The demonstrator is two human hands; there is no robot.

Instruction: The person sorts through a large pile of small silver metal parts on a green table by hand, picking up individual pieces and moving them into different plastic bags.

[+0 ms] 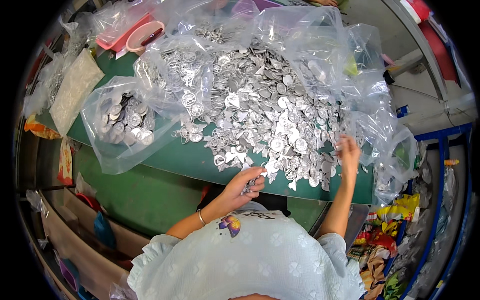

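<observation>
A wide heap of silvery metal charms [270,110], many of them round and flat, spreads over the green tabletop [170,160]. At the table's front edge, my left hand [243,184] is closed around a few silvery metal charms [248,186], partly hidden by the fingers. My right hand [348,150] hovers at the heap's right side with bent fingers, blurred by motion; whether anything is between them does not show. To the left lies an open clear plastic bag [112,155] with round silvery pieces [131,117] inside.
More clear bags [320,45] of charms lie behind and right of the heap. A pink tray [122,37] and a round tub [145,36] holding a dark red tool stand at the back left. Blue-framed shelves [442,165] with packets are at the right. Another person's hand [327,2] shows at the top.
</observation>
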